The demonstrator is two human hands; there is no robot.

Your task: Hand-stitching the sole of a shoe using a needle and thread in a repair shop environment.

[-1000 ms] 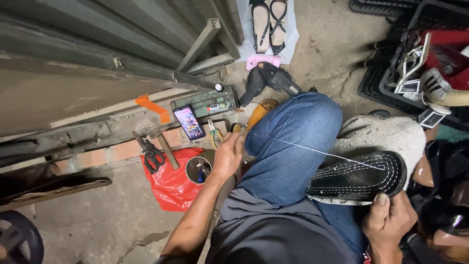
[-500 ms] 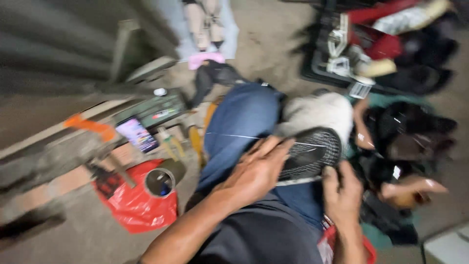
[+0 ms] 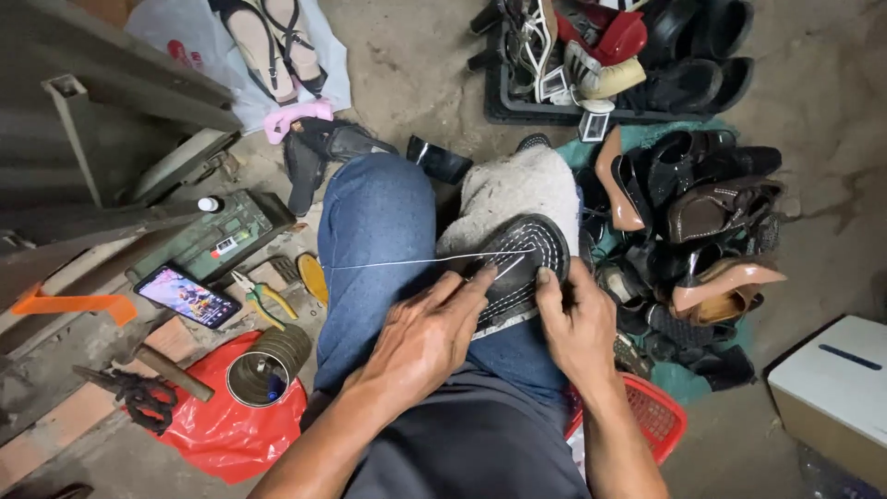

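Note:
A black shoe sole (image 3: 527,254) with white stitching along its rim lies on my knee, over blue jeans (image 3: 374,240) and a grey cloth (image 3: 508,189). My left hand (image 3: 425,337) rests on the sole's near left edge, fingers pinching at the white thread (image 3: 407,262) that stretches off to the left. On the sole's near right edge sits my right hand (image 3: 577,323), gripping it with the thumb on top.
A phone (image 3: 188,296), pliers (image 3: 259,298), a tin can (image 3: 263,370) on a red bag (image 3: 222,430), scissors (image 3: 139,397) and a hammer handle (image 3: 171,371) lie at left. Piled shoes (image 3: 702,222) and a black crate (image 3: 628,55) stand right; a red basket (image 3: 656,416) and a white box (image 3: 832,388) too.
My left hand has come from the tools at the left to the sole, taking the thread. The right hand slid up onto the sole's right edge. The view swung right.

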